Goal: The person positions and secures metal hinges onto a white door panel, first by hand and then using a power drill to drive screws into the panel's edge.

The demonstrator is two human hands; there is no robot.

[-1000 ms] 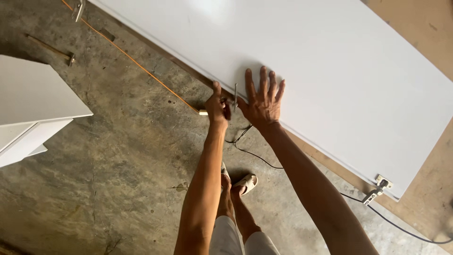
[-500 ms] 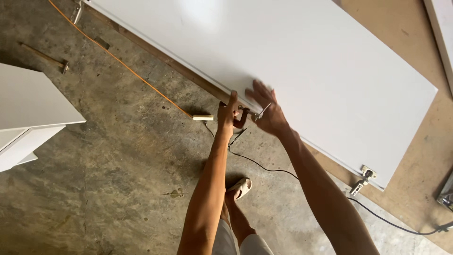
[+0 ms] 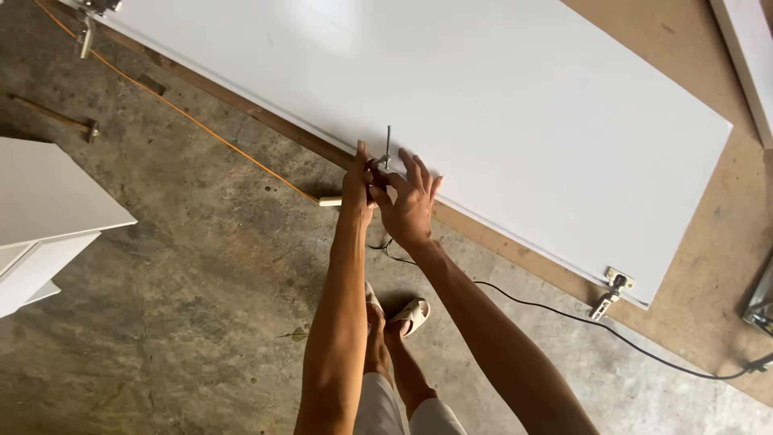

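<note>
Both hands together at the near edge of a big white panel (image 3: pixel 451 89) lying flat on a brown board (image 3: pixel 692 266) over the concrete floor (image 3: pixel 185 282). Left hand (image 3: pixel 357 187) curled shut around a small metal hinge (image 3: pixel 377 165) at the panel's edge, thumb side up. Right hand (image 3: pixel 411 201) just beside it, touching it, fingers (image 3: pixel 419 171) partly spread and lying on the panel, thumb and forefinger pinched in at the same hinge. A thin dark rod (image 3: pixel 388 141) standing up just beyond the fingertips, rising from the hinge; too small to tell what kind of tool or part.

Just left of the left hand's fingers, a short pale stick-like piece (image 3: pixel 329 202) on the floor, at the end of an orange cord (image 3: pixel 177 109) running off to the far left. Below the wrists, a black cable (image 3: pixel 564 310) trailing away to the right. Well right of the fingers, a second hinge (image 3: pixel 609 292) fixed at the panel's near corner. Far left, a hammer (image 3: pixel 60 119) on the floor and a white cabinet piece (image 3: pixel 48 201). Under the arms, a foot in a pale sandal (image 3: pixel 409 312).
</note>
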